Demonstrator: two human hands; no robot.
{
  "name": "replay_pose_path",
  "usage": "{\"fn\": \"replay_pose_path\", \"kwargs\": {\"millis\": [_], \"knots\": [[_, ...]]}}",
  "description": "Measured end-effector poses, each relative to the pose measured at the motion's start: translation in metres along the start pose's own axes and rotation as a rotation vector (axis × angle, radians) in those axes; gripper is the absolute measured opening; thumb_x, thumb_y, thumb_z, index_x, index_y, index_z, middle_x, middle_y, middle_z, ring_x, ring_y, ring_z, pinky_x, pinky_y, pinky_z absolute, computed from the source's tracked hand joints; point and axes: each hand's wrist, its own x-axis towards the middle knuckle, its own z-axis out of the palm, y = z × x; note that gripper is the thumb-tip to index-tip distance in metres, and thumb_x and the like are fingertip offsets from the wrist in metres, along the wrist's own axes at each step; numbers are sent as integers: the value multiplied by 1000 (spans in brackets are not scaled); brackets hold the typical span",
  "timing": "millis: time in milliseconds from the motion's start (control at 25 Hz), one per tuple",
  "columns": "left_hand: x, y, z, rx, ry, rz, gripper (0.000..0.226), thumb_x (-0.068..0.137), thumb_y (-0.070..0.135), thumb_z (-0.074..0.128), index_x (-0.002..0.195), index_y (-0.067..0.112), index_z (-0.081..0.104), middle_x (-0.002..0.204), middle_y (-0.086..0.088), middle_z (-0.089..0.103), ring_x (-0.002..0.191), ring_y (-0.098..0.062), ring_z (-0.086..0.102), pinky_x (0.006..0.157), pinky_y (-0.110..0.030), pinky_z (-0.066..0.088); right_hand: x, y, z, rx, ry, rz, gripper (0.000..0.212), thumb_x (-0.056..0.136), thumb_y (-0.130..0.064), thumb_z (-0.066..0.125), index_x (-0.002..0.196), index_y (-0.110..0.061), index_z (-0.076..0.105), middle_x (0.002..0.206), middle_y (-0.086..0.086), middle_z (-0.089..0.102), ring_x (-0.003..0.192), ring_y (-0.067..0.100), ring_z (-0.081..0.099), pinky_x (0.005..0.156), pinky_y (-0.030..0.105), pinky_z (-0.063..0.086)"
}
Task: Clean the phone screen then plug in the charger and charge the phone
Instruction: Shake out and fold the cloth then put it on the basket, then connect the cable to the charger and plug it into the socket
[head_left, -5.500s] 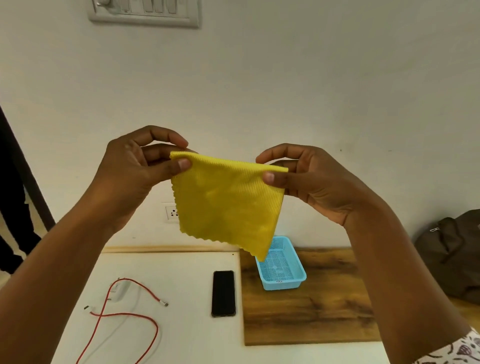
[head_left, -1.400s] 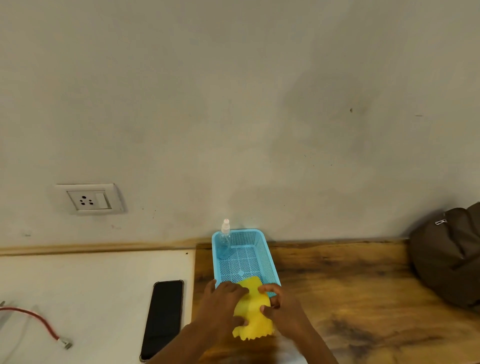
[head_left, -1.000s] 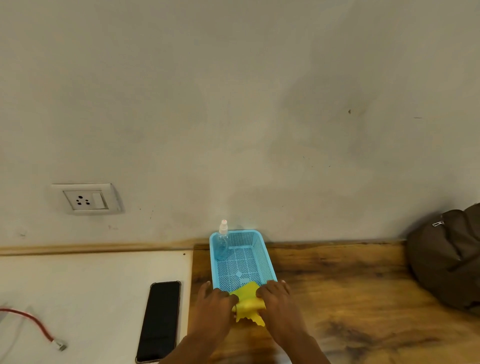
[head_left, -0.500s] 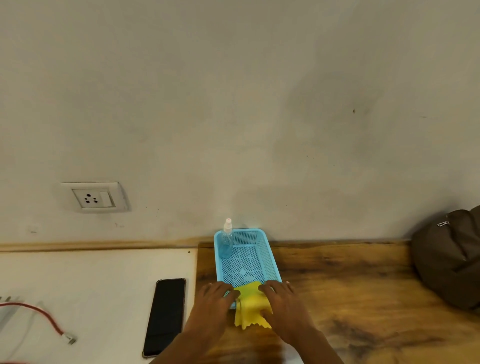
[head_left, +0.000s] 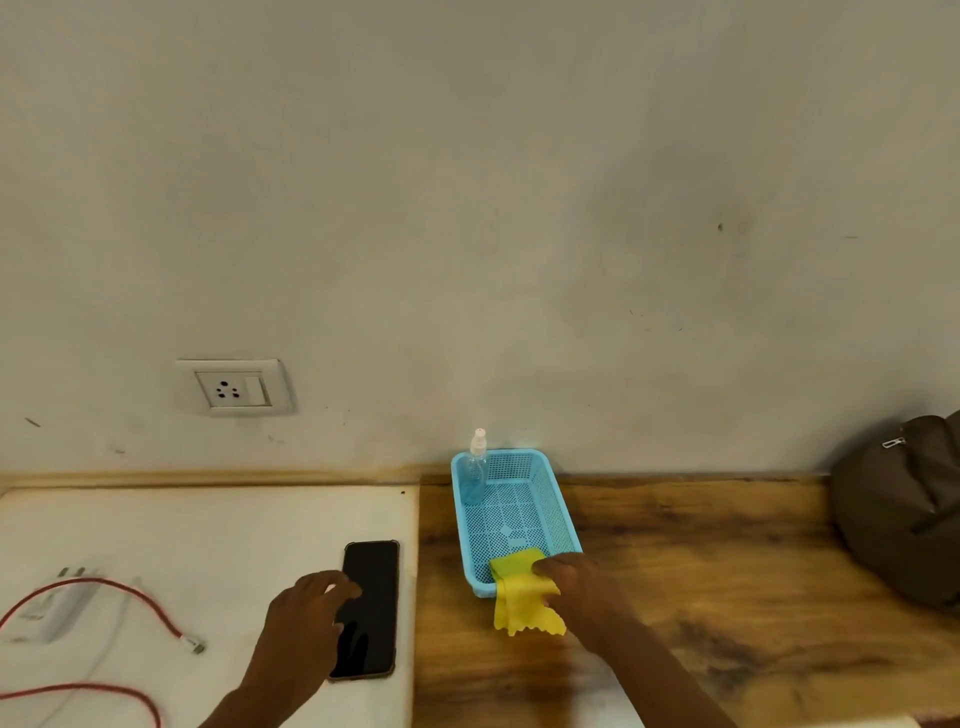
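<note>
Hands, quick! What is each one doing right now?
Left hand: open, fingers spread over the phone, holding nothing.
Right hand: resting on the yellow cloth at the basket edge; grip unclear.

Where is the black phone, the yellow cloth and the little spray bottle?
black phone (head_left: 371, 597): head view, middle of its dark screen.
yellow cloth (head_left: 519, 608): head view, the part hanging over the blue basket's near rim.
little clear spray bottle (head_left: 475, 475): head view, its clear body, in the basket's far corner.

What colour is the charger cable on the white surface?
Red, with a metallic plug tip; the charger cable shows in the head view, the only one.
</note>
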Motion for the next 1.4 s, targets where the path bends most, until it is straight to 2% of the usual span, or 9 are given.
{"fn": "replay_pose_path", "kwargs": {"millis": [120, 360, 560, 760, 880, 1040, 1160, 1240, 1400], "knots": [[-4, -4, 6, -31, -37, -56, 43, 91, 21, 53, 131, 29, 41, 143, 10, 40, 132, -7, 36, 107, -19, 27, 0, -1, 3, -11, 2, 33, 42, 95, -32, 48, 136, -27, 42, 145, 2, 45, 133, 19, 40, 109, 30, 35], [-17, -16, 13, -2, -142, -133, 47, 90, 23, 55, 134, 28, 38, 143, 9, 40, 132, -8, 37, 106, -20, 29, -2, -19, -12, 15, 9, 5, 50, 91, -29, 55, 137, -21, 41, 146, 3, 44, 135, 19, 38, 112, 32, 30], [-46, -40, -8, -40, -129, -239, 48, 84, 21, 63, 130, 18, 47, 138, -3, 49, 125, -22, 46, 102, -33, 36, -8, -65, -27, -3, 40, -69, 35, 91, -23, 52, 124, -15, 55, 131, 6, 58, 119, 25, 53, 101, 37, 42], [-76, -76, -35, -42, -98, -373, 47, 82, 19, 66, 126, 12, 52, 132, -15, 52, 123, -34, 45, 96, -42, 39, -13, -118, -29, 52, 88, -94, 31, 90, -14, 54, 121, -13, 57, 125, 10, 60, 114, 29, 57, 100, 41, 47], [-93, -100, -49, -3, -95, -454, 47, 82, 20, 65, 125, 12, 51, 127, -17, 54, 119, -35, 47, 94, -45, 40, -9, -154, -26, -46, 17, -184, 32, 92, -15, 50, 124, -13, 54, 128, 10, 58, 116, 28, 56, 99, 43, 48], [-113, -132, -56, -41, -62, -560, 50, 79, 18, 68, 124, 8, 50, 128, -19, 54, 121, -37, 45, 94, -50, 41, 4, -204, -9, -11, -106, -226, 32, 92, -18, 49, 123, -11, 53, 125, 14, 59, 112, 30, 56, 95, 40, 49], [-122, -160, -62, -73, 3, -621, 50, 79, 14, 69, 125, 4, 50, 133, -20, 50, 125, -38, 42, 97, -52, 40, 18, -246, 11, 87, -184, -247, 32, 93, -15, 49, 125, -12, 53, 129, 11, 57, 116, 29, 55, 94, 31, 44], [-120, -183, -71, -80, 93, -661, 44, 82, 13, 66, 122, 4, 51, 130, -21, 52, 123, -39, 42, 98, -52, 39, 27, -272, 25, 148, -212, -260, 32, 93, -14, 49, 124, -13, 54, 129, 11, 57, 115, 28, 56, 94, 32, 45], [-91, -218, -97, 4, 504, -588, 11, 88, 12, 56, 94, 3, 55, 94, -23, 61, 90, -42, 55, 78, -50, 44, 45, -316, 54, 168, -247, -349, 35, 93, -13, 48, 128, -12, 50, 135, 13, 50, 123, 28, 49, 102, 33, 38]]}}
